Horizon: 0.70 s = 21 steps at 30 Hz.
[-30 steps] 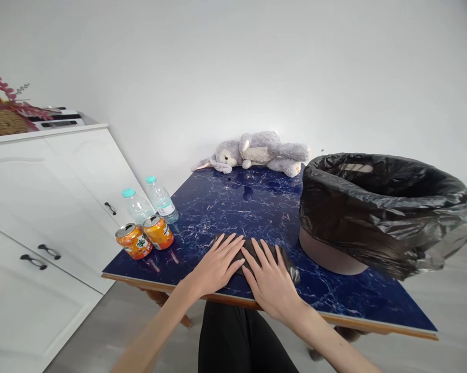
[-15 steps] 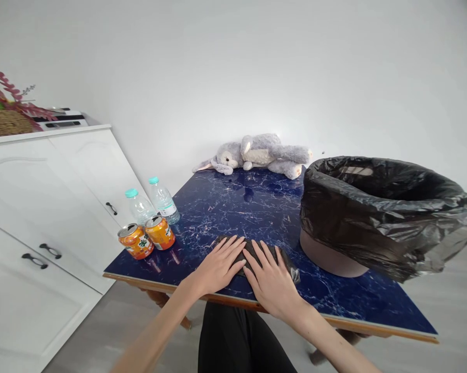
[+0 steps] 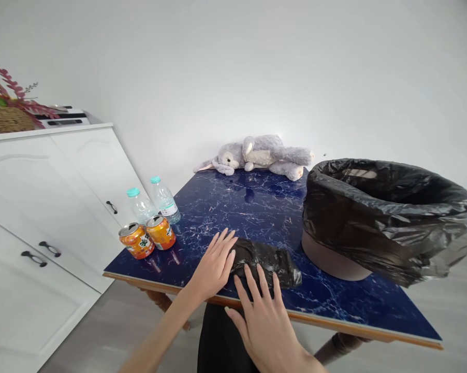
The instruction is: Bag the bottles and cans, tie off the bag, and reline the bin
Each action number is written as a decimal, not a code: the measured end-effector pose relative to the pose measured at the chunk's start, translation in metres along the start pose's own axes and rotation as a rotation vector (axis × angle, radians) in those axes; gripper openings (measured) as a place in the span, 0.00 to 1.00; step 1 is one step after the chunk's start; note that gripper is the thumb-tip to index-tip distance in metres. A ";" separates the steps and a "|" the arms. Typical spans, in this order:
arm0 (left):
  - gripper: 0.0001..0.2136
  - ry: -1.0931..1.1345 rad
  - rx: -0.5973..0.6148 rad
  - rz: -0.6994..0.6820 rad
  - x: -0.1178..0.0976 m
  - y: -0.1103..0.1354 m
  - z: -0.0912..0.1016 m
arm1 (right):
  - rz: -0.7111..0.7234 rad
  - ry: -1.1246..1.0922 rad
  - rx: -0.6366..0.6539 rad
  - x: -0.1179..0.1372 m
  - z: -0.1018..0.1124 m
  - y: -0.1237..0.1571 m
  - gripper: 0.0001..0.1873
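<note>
A folded black plastic bag (image 3: 270, 259) lies flat on the blue marbled table near its front edge. My left hand (image 3: 214, 261) rests at the bag's left end, fingers stretched out and pointing away from me. Just in front of the bag, my right hand (image 3: 265, 316) is spread open, its fingertips over the bag's near edge; I cannot tell whether they press on it. Neither hand grips anything. To the right stands a bin (image 3: 330, 259) lined with another black plastic bag (image 3: 346, 207), whose loose edge hangs out on the right.
Two orange drink cans (image 3: 161, 233) and two clear bottles (image 3: 165, 202) with turquoise caps stand at the table's left edge. A grey plush rabbit (image 3: 257, 153) lies along the back by the wall. White cabinets (image 3: 43, 207) stand left, bearing a wicker basket (image 3: 8, 119).
My right hand has drawn back toward me and off most of the bag. My left hand has shifted slightly left, so more of the bag shows.
</note>
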<state>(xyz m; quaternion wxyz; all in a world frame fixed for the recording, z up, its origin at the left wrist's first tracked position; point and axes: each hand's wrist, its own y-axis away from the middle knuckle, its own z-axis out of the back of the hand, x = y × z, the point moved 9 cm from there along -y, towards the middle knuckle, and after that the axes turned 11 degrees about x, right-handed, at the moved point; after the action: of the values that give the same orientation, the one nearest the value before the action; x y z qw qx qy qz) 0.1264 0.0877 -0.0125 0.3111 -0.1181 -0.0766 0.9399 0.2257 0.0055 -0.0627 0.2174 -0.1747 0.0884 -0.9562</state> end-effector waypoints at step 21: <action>0.25 0.094 -0.001 0.255 0.036 0.008 -0.019 | -0.417 0.129 -0.016 -0.181 0.020 -0.170 0.31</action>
<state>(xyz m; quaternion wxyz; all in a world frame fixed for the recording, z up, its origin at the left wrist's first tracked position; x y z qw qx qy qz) 0.0994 0.1043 -0.0387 0.1925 -0.1709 -0.0471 0.9652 0.3210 0.2354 -0.0560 0.0076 -0.1296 0.0717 -0.9889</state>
